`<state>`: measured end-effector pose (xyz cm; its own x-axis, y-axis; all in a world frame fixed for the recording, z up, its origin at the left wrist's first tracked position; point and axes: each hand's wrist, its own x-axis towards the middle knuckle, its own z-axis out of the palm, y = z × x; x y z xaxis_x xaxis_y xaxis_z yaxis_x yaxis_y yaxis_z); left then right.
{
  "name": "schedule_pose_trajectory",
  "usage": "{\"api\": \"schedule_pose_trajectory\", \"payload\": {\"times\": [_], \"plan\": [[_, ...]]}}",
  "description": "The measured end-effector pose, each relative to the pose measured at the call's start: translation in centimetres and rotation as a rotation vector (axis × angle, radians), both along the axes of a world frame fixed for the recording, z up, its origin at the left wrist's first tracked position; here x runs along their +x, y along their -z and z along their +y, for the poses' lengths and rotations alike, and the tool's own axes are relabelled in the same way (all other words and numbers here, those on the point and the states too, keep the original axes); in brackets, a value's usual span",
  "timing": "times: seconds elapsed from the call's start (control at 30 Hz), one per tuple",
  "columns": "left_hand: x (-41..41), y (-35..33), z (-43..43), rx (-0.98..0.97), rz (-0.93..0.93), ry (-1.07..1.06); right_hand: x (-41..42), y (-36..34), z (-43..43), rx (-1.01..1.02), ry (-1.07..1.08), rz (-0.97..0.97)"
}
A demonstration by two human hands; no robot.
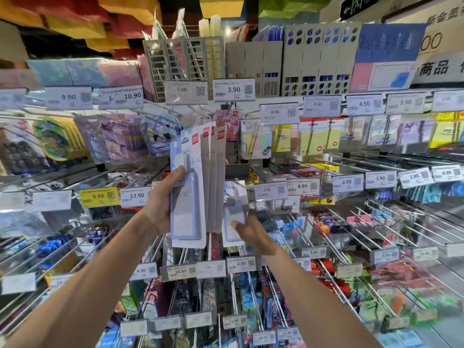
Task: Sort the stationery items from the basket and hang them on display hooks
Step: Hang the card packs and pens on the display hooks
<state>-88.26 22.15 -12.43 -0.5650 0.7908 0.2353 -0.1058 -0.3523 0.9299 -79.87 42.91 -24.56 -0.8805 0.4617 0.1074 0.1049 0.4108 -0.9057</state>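
My left hand (163, 199) grips a tall pale blue card-holder pack (187, 212) by its left edge, thumb across the front. The pack stands upright in front of several matching grey packs (214, 177) with red logo tags, which hang from a hook near the 3.90 price tag (234, 89). My right hand (247, 231) holds the lower part of a smaller clear card-holder pack (233, 214) just right of the hanging row, fingers curled behind it. The basket is out of view.
Rows of metal display hooks (391, 222) with price tags stick out toward me on both sides and below. Sticky notes (311, 139) hang to the right, cartoon packs (120, 139) to the left, and grey file holders (321, 61) stand on the top shelf.
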Motion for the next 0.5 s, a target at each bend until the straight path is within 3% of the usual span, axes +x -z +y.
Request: {"api": "schedule_pose_trajectory", "payload": {"times": [0.17,0.23,0.3,0.4,0.5], "plan": [[-0.2,0.2,0.0,0.0,-0.013,0.044,-1.7,-0.9,0.8,-0.079,0.041,-0.17],[-0.3,0.5,0.0,-0.018,-0.009,0.061,-1.5,-0.8,1.0,0.027,0.073,-0.283],[-0.3,0.8,0.0,-0.056,0.011,0.083,-1.0,-0.3,0.6,0.26,0.144,-0.315],[-0.4,1.1,0.2,-0.105,0.031,0.084,0.2,-0.1,-0.6,0.475,0.266,-0.019],[-0.6,1.2,0.3,-0.124,0.069,0.09,1.8,-1.4,-2.4,0.462,0.164,0.475]]}}
